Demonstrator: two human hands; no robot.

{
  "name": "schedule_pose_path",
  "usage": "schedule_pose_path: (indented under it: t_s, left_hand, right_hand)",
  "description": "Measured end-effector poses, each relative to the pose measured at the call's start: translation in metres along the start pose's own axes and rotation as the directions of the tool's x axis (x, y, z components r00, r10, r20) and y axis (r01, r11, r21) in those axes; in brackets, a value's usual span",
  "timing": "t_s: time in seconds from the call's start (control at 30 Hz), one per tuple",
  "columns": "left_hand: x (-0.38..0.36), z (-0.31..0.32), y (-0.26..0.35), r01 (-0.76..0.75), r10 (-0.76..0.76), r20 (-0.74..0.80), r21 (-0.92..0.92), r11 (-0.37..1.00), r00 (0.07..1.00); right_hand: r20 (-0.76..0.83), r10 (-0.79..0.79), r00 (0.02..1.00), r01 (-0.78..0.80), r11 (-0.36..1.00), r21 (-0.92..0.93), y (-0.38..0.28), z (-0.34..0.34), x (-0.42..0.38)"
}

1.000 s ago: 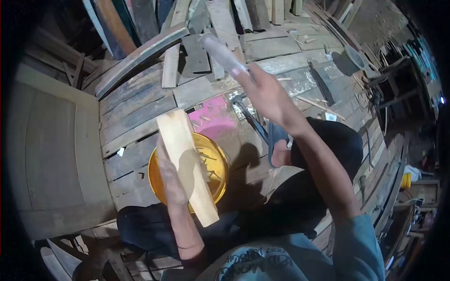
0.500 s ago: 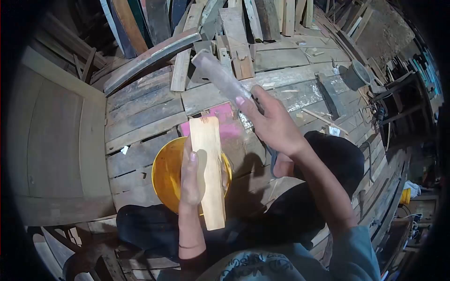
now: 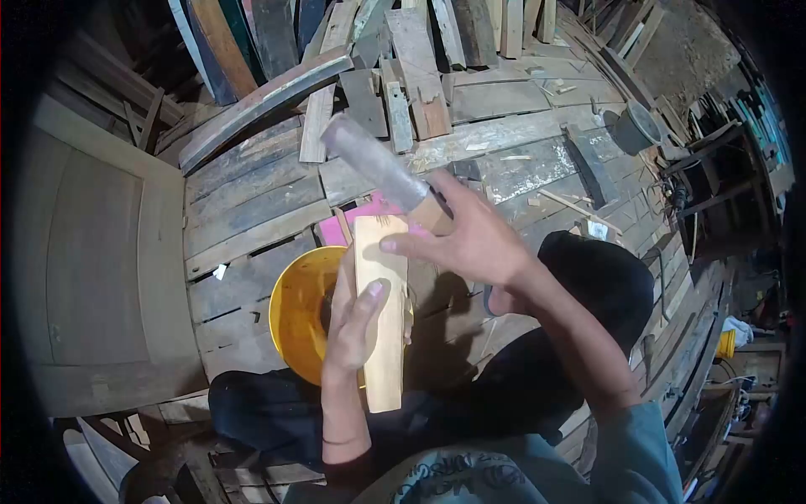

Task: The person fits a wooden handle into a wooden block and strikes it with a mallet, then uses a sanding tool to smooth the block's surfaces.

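Observation:
My left hand (image 3: 353, 328) is closed around a pale wooden block (image 3: 381, 323), which stands nearly upright over a yellow bucket (image 3: 294, 328). Dark marks show near the block's top end. A machete (image 3: 374, 168) with a broad, grey, blunt-ended blade is in my right hand (image 3: 474, 235), whose fingers wrap its wooden handle. The blade points up and left, beyond the top of the block. My right thumb rests at the block's upper face. Part of the bucket is hidden behind the block and my left hand.
A pink piece (image 3: 361, 220) lies on the plank floor (image 3: 252, 235) behind the bucket. Boards (image 3: 416, 67) lean and lie at the back. At left stands a wooden panel door (image 3: 109, 252). A grey bucket (image 3: 635, 128) and wood scraps are at right.
My right hand has come down and left with the machete, bringing its thumb to the block's upper part. My left thumb has shifted further across the block's face.

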State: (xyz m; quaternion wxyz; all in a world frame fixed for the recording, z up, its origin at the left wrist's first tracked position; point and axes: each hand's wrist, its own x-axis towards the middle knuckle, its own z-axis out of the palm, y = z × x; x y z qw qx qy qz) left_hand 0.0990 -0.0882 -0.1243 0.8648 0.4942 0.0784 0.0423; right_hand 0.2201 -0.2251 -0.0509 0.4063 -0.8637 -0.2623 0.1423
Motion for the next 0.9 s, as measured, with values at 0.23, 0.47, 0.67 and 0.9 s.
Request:
schedule_pose_path:
  t_s: [0.23, 0.47, 0.67, 0.9]
  left_hand:
    - [0.0, -0.007, -0.005, 0.005, -0.01, 0.042, 0.107, 0.994, 0.999]
    - [0.002, 0.001, -0.007, 0.036, -0.038, 0.086, 0.024, 0.999, 0.996]
    - [0.001, 0.002, -0.008, 0.045, -0.046, 0.039, 0.019, 0.999, 0.998]
    - [0.002, -0.006, -0.013, -0.048, 0.04, 0.041, 0.226, 0.973, 0.998]
  right_hand:
    - [-0.053, 0.057, 0.997, -0.059, 0.998, -0.034, 0.004, -0.005, 0.006]
    - [-0.172, -0.018, 0.985, 0.023, 0.999, 0.027, 0.019, -0.004, 0.011]
    - [-0.063, 0.041, 0.997, -0.035, 0.995, 0.095, 0.009, -0.008, 0.004]
    - [0.064, 0.065, 0.996, -0.059, 0.994, -0.09, -0.005, -0.005, -0.005]
